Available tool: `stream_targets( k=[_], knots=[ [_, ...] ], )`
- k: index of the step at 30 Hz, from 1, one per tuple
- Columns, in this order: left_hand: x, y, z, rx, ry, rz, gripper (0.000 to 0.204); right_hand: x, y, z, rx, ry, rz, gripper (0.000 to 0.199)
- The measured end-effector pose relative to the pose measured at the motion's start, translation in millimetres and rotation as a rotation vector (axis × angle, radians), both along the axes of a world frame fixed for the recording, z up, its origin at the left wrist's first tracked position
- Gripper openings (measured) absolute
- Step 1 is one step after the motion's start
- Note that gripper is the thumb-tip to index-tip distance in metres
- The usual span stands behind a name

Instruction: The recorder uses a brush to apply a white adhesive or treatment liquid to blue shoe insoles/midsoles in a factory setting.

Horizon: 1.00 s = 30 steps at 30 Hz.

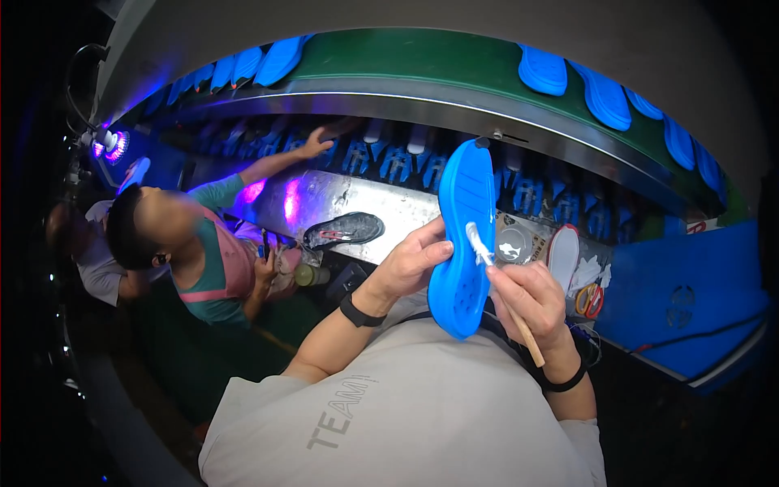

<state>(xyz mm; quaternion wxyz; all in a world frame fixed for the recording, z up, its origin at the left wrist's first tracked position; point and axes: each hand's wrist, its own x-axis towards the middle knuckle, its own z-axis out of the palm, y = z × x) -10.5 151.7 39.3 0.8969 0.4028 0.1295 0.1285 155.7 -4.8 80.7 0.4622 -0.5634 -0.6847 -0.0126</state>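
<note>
A blue shoe sole [465,191] is held upright in front of me, its inner side toward me. My left hand [415,258] grips its left edge, the thumb lying over the rim. Between the fingers of my right hand [531,302] is a brush with a wooden handle [526,334]. White paste covers the brush head [479,243], which touches the middle of the sole. Just beyond my right hand stands a round tub [513,243] with white stuff in it.
A green conveyor belt [406,53] carrying several blue soles [542,71] runs across the far side. On the metal bench [398,199] lies a dark sole [344,231]. A white sole [563,256] and scissors [590,301] lie at right. A co-worker [219,252] reaches forward at left.
</note>
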Motion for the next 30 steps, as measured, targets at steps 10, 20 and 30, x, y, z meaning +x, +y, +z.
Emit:
stream_targets(
  k=[10,20,30],
  knots=[
    [-13.2,12.5,-2.5,0.08,0.014,-0.021,0.073,2.2,-9.0,-3.0,-0.173,1.118,-0.044,0.023],
    [-18.6,2.6,-4.4,0.089,0.028,-0.103,0.078,9.8,20.6,-21.0,-0.022,1.394,-0.183,0.025],
    [-20.1,22.6,2.3,0.02,-0.052,-0.014,0.057,17.4,-5.2,-25.2,0.061,1.549,-0.15,0.029]
  ],
)
